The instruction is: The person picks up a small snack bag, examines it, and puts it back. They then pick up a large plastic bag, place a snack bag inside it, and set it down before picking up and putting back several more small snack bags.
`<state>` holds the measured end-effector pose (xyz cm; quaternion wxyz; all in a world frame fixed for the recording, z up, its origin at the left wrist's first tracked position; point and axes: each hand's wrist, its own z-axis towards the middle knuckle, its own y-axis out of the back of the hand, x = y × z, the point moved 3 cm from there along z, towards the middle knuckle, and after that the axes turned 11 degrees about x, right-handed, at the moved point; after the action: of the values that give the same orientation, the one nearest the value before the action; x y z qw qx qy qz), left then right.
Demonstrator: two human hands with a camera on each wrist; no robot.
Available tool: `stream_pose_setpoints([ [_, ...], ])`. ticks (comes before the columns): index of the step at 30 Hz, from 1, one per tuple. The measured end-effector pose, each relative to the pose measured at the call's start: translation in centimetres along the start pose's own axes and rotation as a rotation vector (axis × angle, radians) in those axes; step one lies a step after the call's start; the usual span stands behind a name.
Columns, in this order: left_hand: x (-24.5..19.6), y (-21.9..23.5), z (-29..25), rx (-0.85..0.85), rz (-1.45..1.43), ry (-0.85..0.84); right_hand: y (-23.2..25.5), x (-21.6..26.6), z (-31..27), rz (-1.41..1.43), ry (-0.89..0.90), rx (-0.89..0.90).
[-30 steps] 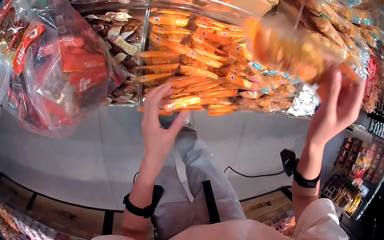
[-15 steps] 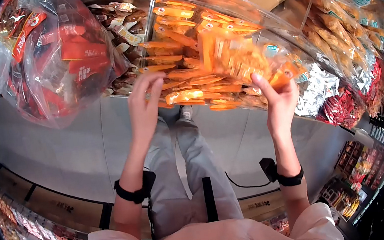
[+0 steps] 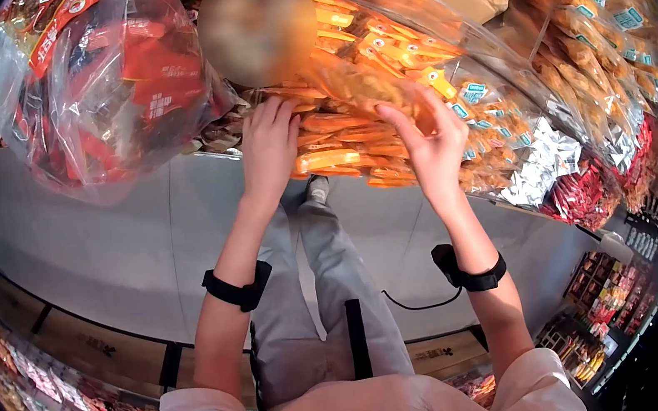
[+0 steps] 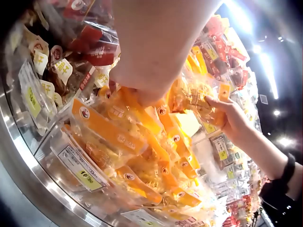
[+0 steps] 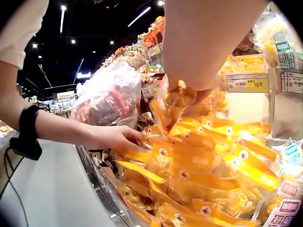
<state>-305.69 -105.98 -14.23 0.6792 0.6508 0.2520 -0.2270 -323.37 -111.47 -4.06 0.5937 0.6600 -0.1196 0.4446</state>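
The right hand (image 3: 435, 140) pinches a snack packet (image 4: 195, 97) above piled orange packets (image 5: 203, 161); the left hand (image 3: 270, 142) touches the pile's left side, grip unclear. Grey floor (image 3: 133, 250) borders the bin's near edge (image 4: 26, 163).

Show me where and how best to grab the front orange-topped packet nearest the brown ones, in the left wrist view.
I'd pinch the packet at the middle of its flat orange top strip, coming from above on the aisle side. That strip lies uncovered and looks thin enough to pinch, while the see-through lower part seems tucked behind the price tag, so it's probably harder to reach.
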Motion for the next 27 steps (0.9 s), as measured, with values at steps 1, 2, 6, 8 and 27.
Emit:
stream_pose_setpoints([
  [1,0.2,-0.1,-0.1,0.066,-0.025,0.003,0.4,0.0,0.2,0.064,-0.124,-0.004],
  [2,0.3,0.0,-0.2,0.066,-0.025,0.008,0.8,-0.2,0.2,0.126,-0.25,-0.01],
  [6,0.3,-0.2,-0.3,0.17,-0.038,0.025,0.7,0.8,0.8,-0.038,0.065,0.157],
  [8,0.3,-0.2,-0.4,0.156,-0.049,0.023,0.7,0.8,1.0,-0.083,0.149,0.14],
  [27,-0.3,0.1,-1.5,-0.017,-0.095,0.068,-7.6,-3.4,3.2,-0.582,0.278,0.346],
])
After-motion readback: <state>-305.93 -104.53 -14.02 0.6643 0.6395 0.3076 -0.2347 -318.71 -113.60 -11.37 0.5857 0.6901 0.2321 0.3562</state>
